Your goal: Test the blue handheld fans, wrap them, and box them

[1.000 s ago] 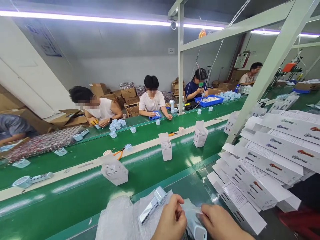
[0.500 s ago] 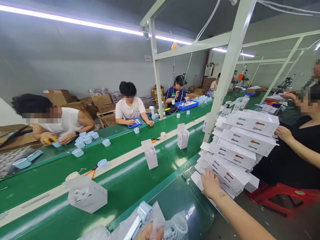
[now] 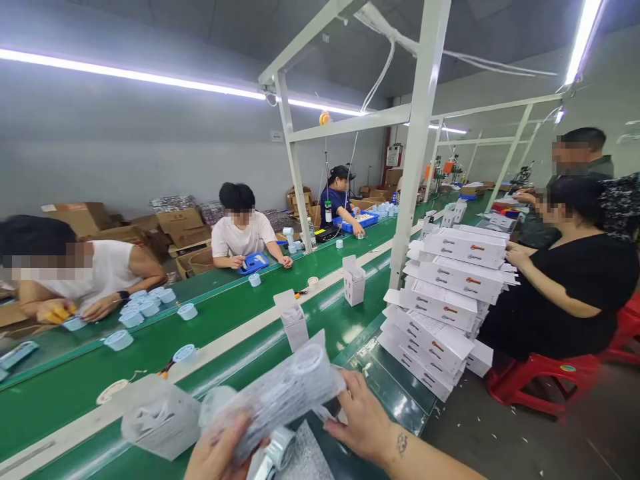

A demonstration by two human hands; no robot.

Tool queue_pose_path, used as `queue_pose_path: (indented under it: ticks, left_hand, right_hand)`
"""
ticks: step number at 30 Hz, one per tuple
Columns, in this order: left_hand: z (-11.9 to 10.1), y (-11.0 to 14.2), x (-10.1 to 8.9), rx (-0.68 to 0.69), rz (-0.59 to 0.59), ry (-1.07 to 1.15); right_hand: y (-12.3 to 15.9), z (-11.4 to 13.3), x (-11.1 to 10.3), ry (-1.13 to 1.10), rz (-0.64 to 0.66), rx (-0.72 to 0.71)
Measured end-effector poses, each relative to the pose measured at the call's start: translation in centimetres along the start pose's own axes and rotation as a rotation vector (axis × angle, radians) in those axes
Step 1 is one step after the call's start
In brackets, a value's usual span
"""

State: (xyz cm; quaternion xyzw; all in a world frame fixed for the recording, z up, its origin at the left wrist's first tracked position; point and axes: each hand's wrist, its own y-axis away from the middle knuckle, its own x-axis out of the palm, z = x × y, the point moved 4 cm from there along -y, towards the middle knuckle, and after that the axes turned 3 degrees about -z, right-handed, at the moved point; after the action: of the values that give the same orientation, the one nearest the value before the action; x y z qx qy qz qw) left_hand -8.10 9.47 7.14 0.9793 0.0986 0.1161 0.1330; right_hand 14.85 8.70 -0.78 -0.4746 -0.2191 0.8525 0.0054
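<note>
My left hand grips the near end of a clear bubble-wrap bag with a pale device inside, held up over the bench edge. My right hand pinches the bag's far lower corner, fingers closed on the plastic. Under the bag lies a silvery device on more bubble wrap. A stack of flat white printed boxes stands to the right of my hands, apart from them.
Open white cartons ride the green conveyor belt. People sit across the belt with pale blue cups. A seated person in black on a red stool is on the right. A white frame post stands by the stack.
My right hand left the box stack and came back to the bag. Both hands lifted the bagged device up into view. The view swung right.
</note>
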Motion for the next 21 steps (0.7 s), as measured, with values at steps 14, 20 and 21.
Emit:
queue_pose_path:
  ticks: [14, 20, 21]
  left_hand:
    - [-1.9, 3.0, 15.1, 0.535, 0.529, -1.806]
    - [-1.7, 2.9, 15.0, 0.564, 0.662, -1.755]
    - [-1.7, 3.1, 14.3, 0.554, 0.662, -1.720]
  right_hand:
    - [4.8, -2.7, 2.5, -0.369, -0.073, 0.162]
    - [0.7, -4.1, 1.1, -0.723, 0.164, 0.261]
    - [0.1, -4.1, 1.0, -0.824, 0.243, 0.250]
